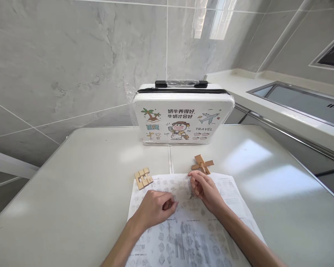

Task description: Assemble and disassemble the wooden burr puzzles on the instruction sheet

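Your right hand (202, 189) is the nearer one to the wooden cross (200, 163), which lies just beyond its fingers — one bar runs away from them, another crosswise. The slatted wooden piece (143, 178) lies ahead and left of your left hand's (158, 207) fingers. Both hands' fingers curl inward over the paper sheet (180, 215) — whether they pinch anything, I can't tell.
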Motion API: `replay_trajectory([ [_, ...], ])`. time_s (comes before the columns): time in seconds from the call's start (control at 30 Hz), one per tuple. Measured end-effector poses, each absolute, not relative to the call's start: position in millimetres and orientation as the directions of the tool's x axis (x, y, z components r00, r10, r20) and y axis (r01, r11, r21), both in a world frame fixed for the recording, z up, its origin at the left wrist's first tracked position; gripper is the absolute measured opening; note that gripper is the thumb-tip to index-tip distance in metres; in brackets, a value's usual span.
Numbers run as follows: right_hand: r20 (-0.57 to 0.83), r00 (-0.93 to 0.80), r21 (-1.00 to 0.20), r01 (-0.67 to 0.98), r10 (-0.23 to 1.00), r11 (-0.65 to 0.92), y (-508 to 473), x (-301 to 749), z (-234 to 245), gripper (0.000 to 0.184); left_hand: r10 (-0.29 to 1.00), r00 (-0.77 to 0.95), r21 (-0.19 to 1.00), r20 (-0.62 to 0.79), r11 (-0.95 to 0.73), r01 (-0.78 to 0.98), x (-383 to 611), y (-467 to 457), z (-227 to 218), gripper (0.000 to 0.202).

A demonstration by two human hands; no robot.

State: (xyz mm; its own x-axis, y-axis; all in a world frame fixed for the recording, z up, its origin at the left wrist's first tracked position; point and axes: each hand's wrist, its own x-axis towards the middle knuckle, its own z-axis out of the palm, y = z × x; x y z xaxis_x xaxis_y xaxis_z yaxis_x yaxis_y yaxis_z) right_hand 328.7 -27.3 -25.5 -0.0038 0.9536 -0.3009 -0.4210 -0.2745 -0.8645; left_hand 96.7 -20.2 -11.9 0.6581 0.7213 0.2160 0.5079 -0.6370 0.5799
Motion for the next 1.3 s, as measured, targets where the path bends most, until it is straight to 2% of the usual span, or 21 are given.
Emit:
replay_trajectory([
  [0.43,-0.323,-0.076,-0.769,-0.56,0.943,-0.308,-22,338,-29,0.034,0.716,0.669,0.597,0.199,-0.63,0.497,97,-20,-11,0.028],
  [0.7,-0.293,-0.114,-0.604,-0.748,0.949,-0.275,-17,344,-33,0.039,0.715,0.673,0.602,0.188,-0.625,0.497,97,-20,-11,0.028],
  [0.9,-0.284,-0.12,-0.527,-0.809,0.951,-0.26,-16,346,-33,0.033,0.718,0.675,0.604,0.168,-0.616,0.505,96,-20,-10,0.028],
  [1.0,-0.28,-0.114,-0.55,-0.795,0.953,-0.257,-16,345,-33,0.03,0.722,0.674,0.604,0.158,-0.61,0.512,96,-20,-11,0.027],
  [1.1,-0.267,-0.119,-0.626,-0.733,0.956,-0.266,-18,342,-31,0.034,0.724,0.672,0.604,0.157,-0.609,0.515,96,-20,-11,0.028],
  [1.3,-0.206,-0.156,-0.875,-0.413,0.966,-0.253,-28,332,-27,0.047,0.731,0.668,0.601,0.142,-0.6,0.528,96,-21,-11,0.03],
])
